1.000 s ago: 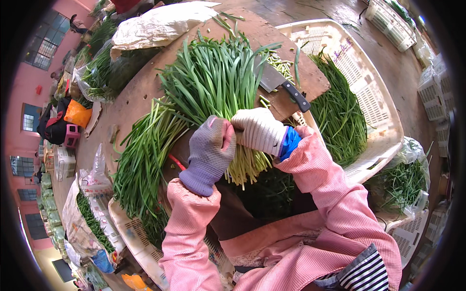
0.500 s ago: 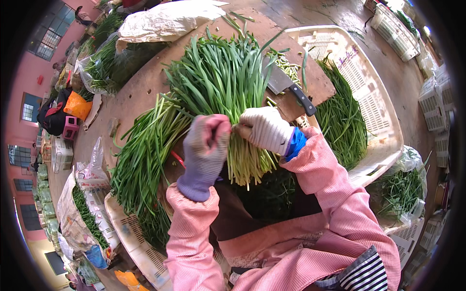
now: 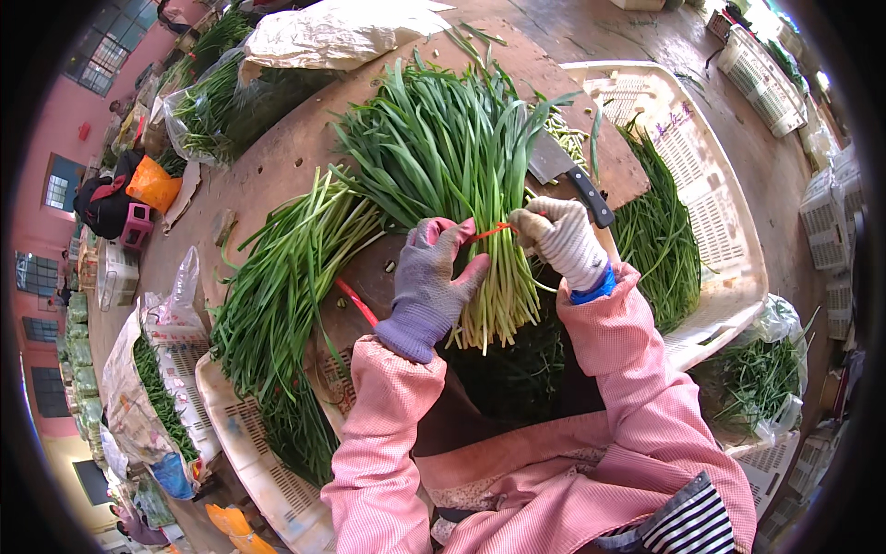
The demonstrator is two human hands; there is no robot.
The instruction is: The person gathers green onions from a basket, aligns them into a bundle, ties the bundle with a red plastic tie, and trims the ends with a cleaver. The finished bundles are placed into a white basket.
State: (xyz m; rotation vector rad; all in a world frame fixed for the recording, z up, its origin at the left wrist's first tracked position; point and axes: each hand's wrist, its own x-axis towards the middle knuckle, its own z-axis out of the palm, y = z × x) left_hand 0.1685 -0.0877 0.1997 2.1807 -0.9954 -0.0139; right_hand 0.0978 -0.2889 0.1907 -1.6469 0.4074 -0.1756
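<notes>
A thick bunch of green flat-leaved chives (image 3: 443,138) lies on the brown board, pale stem ends toward me. A thin red tie (image 3: 494,229) crosses its stems. My right hand (image 3: 565,242), in a whitish glove with a blue cuff, is closed at the tie's right end, fingers pinched. My left hand (image 3: 432,282), in a grey-purple glove, rests against the bunch's left side, thumb and fingers apart. Left of it lies a looser heap of chives (image 3: 286,277). A cleaver (image 3: 551,159) with a black handle lies right of the bunch. Whether the tie circles the back is hidden.
Under the board (image 3: 277,138) stands a white plastic crate (image 3: 715,189) holding more chives. Another red strip (image 3: 356,301) lies left of my left wrist. Cut stem pieces lie beside the cleaver. Bagged greens (image 3: 752,365) stand right; a white sack (image 3: 341,35) lies at the back.
My hands were together at the front of the stems and have moved apart. My left thumb has come away from its fingers, and the red tie now shows across the bunch.
</notes>
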